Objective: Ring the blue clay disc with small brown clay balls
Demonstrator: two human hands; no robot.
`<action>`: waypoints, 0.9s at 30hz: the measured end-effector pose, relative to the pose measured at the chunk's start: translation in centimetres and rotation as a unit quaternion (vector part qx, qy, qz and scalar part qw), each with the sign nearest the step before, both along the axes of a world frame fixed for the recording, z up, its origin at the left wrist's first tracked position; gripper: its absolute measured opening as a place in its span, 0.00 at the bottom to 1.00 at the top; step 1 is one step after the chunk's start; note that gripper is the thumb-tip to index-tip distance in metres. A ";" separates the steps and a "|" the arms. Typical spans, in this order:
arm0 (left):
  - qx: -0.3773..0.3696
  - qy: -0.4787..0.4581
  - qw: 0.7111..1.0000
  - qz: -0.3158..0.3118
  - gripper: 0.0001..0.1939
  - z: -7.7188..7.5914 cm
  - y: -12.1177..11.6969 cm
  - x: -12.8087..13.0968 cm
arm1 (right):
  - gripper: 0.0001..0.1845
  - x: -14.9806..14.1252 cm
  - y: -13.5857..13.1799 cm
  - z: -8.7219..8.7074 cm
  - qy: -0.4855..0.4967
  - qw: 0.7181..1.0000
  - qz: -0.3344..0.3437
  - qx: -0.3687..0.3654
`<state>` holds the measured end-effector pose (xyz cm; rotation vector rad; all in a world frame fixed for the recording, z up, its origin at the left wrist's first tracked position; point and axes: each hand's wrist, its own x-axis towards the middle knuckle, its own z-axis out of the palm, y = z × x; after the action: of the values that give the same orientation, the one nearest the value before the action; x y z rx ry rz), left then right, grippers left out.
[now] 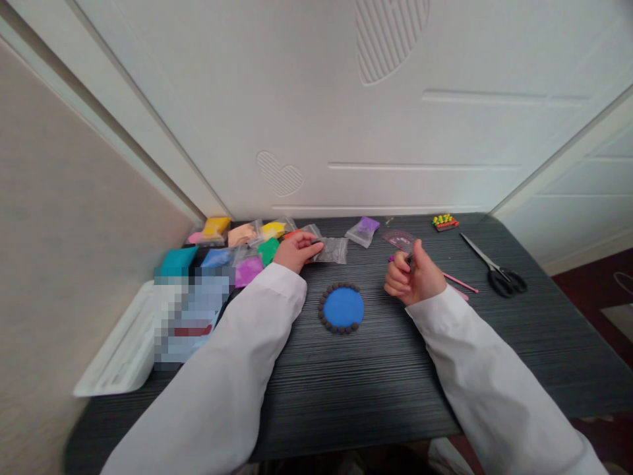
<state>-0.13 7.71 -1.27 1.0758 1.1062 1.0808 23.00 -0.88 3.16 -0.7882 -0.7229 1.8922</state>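
Note:
My left hand (295, 251) reaches to the back of the dark table (376, 369) and pinches a small clear plastic bag (334, 250) with dark clay in it. My right hand (413, 277) is curled in a loose fist, thumb up, around a thin pink stick (462, 284) that pokes out to the right. Between both hands lies a flat blue clay disc (343, 307) ringed with several small dark balls. Both arms wear white sleeves.
Several bags of coloured clay (232, 247) lie at the back left, a purple bag (364, 230) further right. Black scissors (497, 272) and a small colourful clay piece (444, 221) sit at the back right. A white tray (123, 349) rests at the left edge. A white door stands behind.

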 end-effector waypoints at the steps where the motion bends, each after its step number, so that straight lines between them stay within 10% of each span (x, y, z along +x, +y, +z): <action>1: 0.001 0.000 1.000 0.000 0.19 0.0 0.0 0.0 | 0.27 0.0 0.1 0.0 0.006 1.000 -0.007 -0.003; 27: 0.017 0.018 1.000 -0.005 0.19 0.0 -0.1 0.1 | 0.12 -0.4 -0.2 -0.3 0.040 0.994 -0.102 -0.018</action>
<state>-0.04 7.64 -1.26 1.1292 1.1139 1.0799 22.60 -1.09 2.88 -0.7741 -0.5390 1.7443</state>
